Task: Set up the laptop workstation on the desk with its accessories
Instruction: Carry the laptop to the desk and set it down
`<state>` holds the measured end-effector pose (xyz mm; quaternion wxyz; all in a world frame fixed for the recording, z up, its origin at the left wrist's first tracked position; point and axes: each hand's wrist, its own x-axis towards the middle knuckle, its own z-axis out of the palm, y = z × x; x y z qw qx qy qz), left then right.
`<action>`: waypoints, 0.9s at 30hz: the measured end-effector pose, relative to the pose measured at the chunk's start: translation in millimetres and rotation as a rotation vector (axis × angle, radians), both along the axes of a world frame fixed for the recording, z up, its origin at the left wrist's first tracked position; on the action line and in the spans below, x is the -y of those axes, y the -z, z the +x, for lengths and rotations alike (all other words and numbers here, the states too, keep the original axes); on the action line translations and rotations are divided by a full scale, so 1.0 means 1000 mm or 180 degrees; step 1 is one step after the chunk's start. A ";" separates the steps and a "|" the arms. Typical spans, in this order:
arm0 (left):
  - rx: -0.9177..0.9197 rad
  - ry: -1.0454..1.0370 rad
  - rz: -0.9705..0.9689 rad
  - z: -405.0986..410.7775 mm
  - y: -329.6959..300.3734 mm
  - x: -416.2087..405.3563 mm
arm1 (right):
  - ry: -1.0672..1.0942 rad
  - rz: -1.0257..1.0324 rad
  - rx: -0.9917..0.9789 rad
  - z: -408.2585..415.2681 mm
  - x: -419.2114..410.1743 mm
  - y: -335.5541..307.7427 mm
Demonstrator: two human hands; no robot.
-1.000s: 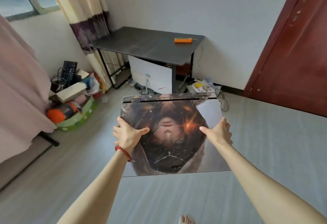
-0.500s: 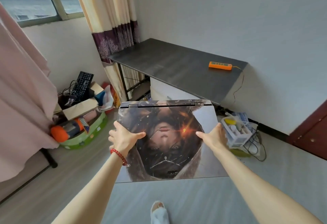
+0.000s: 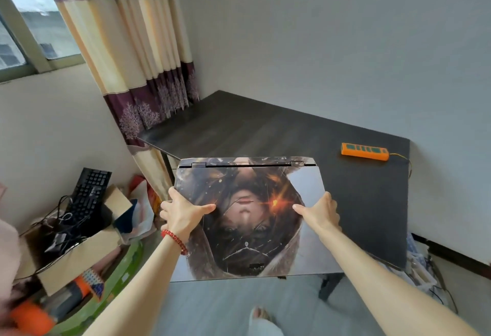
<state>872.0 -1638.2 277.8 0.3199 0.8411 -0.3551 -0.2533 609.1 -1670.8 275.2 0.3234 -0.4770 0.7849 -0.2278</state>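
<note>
I hold the closed laptop [image 3: 249, 219] flat in the air, its hinge end over the near edge of the desk [image 3: 265, 134]. My left hand [image 3: 183, 216] grips the laptop's left edge, thumb curled over the lid; my right hand [image 3: 318, 213] grips its right edge likewise. An orange power strip [image 3: 364, 151] lies on the desk, right of the laptop. A keyboard [image 3: 89, 193] stands in a box [image 3: 79, 253] on the floor, left of the laptop.

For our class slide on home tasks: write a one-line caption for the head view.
Both hands, left hand and right hand, carry a closed laptop toward a dark desk holding an orange power strip.
</note>
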 end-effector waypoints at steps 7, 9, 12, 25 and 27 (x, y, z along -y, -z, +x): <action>-0.0132 0.0198 0.0025 0.061 0.008 0.203 | 0.0173 0.0063 0.0204 0.055 0.193 0.020; -0.0153 0.0326 0.0116 0.075 0.006 0.255 | 0.0265 0.0165 0.0173 0.067 0.238 0.020; -0.0228 0.0470 0.0196 0.092 0.009 0.332 | 0.0564 0.0233 0.0243 0.082 0.300 0.025; -0.0514 0.1565 0.0936 0.090 0.093 0.606 | 0.1863 0.0659 0.0350 0.094 0.460 0.090; -0.0564 0.1662 0.1049 0.082 0.102 0.625 | 0.1946 0.0718 0.0342 0.091 0.472 0.097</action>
